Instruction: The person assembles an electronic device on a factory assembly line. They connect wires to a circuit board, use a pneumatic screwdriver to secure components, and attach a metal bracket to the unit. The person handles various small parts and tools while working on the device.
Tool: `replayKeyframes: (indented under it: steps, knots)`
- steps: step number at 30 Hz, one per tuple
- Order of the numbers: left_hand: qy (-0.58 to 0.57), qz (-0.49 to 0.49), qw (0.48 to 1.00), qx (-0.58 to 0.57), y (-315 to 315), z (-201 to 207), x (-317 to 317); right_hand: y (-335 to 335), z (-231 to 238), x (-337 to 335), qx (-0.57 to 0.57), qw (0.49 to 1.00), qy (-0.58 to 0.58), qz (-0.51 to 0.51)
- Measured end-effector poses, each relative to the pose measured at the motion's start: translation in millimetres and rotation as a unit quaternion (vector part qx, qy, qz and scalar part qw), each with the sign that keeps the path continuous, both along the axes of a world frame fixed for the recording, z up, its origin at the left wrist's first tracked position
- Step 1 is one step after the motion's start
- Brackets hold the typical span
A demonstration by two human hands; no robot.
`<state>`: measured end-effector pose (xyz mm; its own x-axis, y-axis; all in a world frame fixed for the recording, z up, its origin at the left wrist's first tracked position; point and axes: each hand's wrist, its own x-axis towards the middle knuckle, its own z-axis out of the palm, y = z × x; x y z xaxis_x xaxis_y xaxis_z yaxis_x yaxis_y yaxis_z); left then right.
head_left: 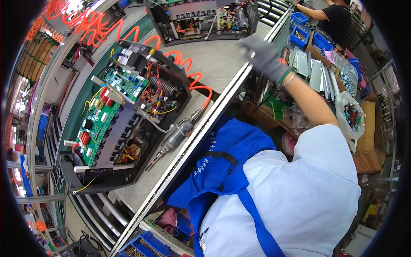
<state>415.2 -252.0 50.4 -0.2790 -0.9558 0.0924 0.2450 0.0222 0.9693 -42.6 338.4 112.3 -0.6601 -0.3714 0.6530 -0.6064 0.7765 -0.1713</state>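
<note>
My right hand [263, 58], in a grey glove, reaches over the bench's edge rail near the far unit. It is smeared by motion, so its fingers and anything in them do not show clearly. Just beyond the wrist stands an orange and black handled tool [284, 55]. My left hand is out of sight. On the bench lies an open black chassis [180, 81] with a green circuit board [99, 135], coiled cables and coloured wires. A grey air screwdriver [174, 137] rests beside it, untouched, joined to an orange coiled hose [207, 96].
A second open unit [201, 23] sits farther back. Rollers [105, 210] run below the bench at the near left. On the right are blue bins [299, 36], metal plates [317, 75] and a clear bag of parts [350, 115]. A co-worker [336, 21] stands at the far right.
</note>
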Motion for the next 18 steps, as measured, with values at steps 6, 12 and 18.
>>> replayKeyframes:
  steps: [6, 12, 18]
  knots:
    - [0.312, -0.176, 0.899, 0.251, 50.9, -10.0, -33.9, 168.2, -63.8, -29.2, 0.360, 0.843, -0.236, -0.323]
    - [0.376, -0.253, 0.830, 0.326, 77.6, -12.9, -41.1, 173.6, -77.5, -51.7, 0.311, 0.912, -0.245, -0.111]
    - [0.386, -0.315, 0.781, 0.376, 97.5, -8.4, -64.5, 165.0, -86.3, -68.2, 0.359, 0.890, -0.239, -0.150]
